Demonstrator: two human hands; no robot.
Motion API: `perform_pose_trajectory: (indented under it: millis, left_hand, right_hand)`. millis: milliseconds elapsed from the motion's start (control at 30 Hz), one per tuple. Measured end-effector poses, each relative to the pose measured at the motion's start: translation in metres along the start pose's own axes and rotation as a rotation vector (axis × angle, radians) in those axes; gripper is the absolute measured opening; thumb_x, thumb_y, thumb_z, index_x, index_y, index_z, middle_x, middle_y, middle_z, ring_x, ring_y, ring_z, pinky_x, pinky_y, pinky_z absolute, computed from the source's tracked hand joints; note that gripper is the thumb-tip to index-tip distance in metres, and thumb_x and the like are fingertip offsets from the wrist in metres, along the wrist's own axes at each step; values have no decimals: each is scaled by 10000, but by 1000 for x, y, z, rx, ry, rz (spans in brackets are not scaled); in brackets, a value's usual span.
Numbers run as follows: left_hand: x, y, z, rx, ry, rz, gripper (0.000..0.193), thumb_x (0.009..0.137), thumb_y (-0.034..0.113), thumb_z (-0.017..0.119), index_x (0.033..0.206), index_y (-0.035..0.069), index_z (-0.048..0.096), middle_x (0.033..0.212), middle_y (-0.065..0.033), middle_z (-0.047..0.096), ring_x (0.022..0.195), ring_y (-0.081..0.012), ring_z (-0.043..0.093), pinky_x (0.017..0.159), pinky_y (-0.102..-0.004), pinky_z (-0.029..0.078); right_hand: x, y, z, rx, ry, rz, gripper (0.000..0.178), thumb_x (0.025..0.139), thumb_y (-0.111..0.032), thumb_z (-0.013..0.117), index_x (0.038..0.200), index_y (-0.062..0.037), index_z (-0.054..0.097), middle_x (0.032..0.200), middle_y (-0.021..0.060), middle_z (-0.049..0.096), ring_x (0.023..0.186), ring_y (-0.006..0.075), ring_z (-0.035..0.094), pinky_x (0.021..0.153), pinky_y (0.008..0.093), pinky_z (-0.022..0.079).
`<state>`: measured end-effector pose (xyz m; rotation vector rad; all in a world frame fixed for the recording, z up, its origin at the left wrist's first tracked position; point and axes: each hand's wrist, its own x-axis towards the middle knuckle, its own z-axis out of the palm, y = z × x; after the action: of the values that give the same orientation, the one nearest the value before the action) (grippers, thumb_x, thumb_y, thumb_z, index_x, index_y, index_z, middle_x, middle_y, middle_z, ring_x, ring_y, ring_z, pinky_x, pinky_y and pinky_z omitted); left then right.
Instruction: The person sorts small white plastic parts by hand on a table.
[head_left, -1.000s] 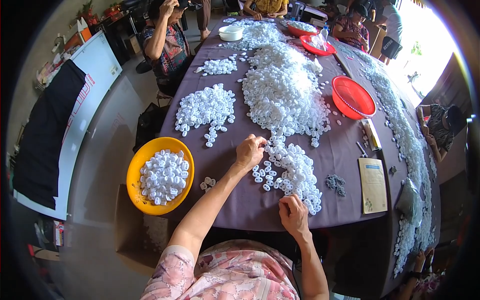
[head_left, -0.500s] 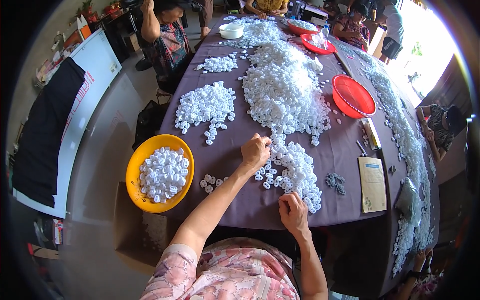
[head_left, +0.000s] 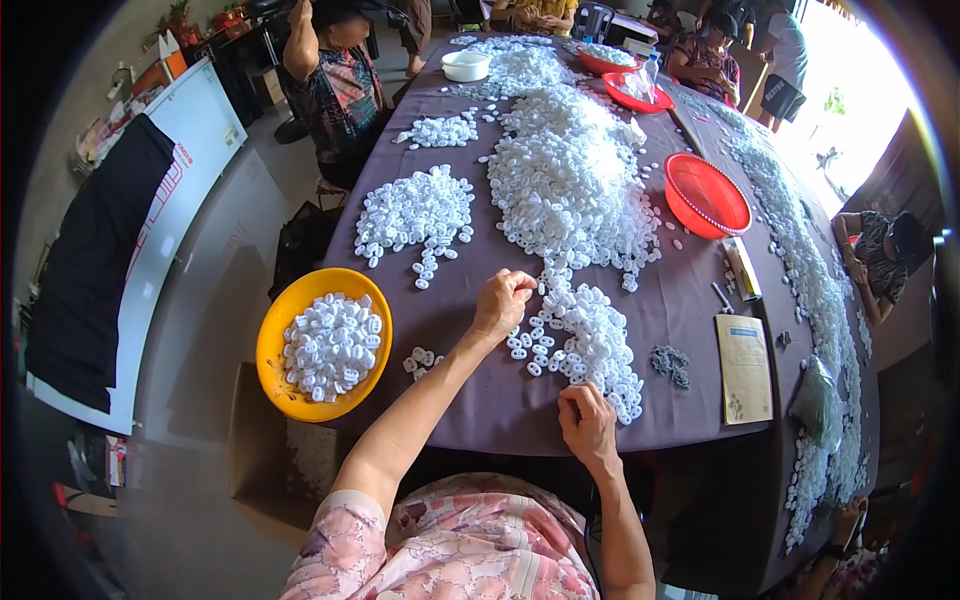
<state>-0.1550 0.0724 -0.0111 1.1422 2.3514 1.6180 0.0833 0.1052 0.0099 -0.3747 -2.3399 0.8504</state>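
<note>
On the purple-clothed table (head_left: 450, 395), I see my left hand (head_left: 502, 303) curled over the near tongue of the heap of small white plastic pieces (head_left: 575, 335), fingers bunched together; whether a piece is pinched I cannot tell. My right hand (head_left: 587, 420) rests at the table's near edge, touching the heap's end, fingers closed. A yellow bowl (head_left: 277, 330) of the same pieces sits to the left, a red basket (head_left: 706, 195) farther right.

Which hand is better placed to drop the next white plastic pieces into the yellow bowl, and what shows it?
Left. The left hand rests on the white plastic pieces on the side nearer the round yellow bowl at the table's left edge. The right hand sits farther right, near the table's front edge.
</note>
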Motion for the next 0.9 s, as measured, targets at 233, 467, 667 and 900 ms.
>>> perform_pose_trajectory:
  millis: [233, 467, 667, 900]
  left_hand:
    - [-51, 37, -18, -627, -206, -323, 131, 857, 27, 566, 964, 0, 636, 772, -14, 621, 570, -57, 551, 500, -195, 466]
    - [-112, 59, -29, -1055, -305, -674, 97, 839, 61, 650, 918, 44, 597, 789, -33, 639, 641, -111, 626, 564, -228, 529]
    - [-135, 53, -22, -1401, -322, -812, 95, 872, 63, 601, 965, 49, 588, 849, -66, 645, 714, -163, 642, 627, -267, 549]
    - [-145, 59, -21, -1301, -299, -831, 105, 868, 69, 610, 970, 45, 616, 840, -57, 642, 705, -147, 624, 608, -256, 523]
  right_hand:
    - [0, 1, 0, 120, 47, 40, 118, 757, 45, 594, 843, -26, 556, 751, 117, 548, 628, 272, 580, 538, 331, 452]
    - [11, -19, 13, 526, 103, 305, 59, 827, 40, 585, 858, -6, 563, 758, 21, 560, 624, 72, 519, 558, 216, 419]
    - [13, -32, 21, 876, 86, 410, 66, 862, 44, 564, 892, -15, 564, 843, -3, 537, 690, 47, 489, 602, 178, 412]
    - [5, -20, 25, 753, 73, 363, 82, 846, 67, 561, 879, -8, 561, 814, 0, 534, 692, 55, 501, 617, 183, 427]
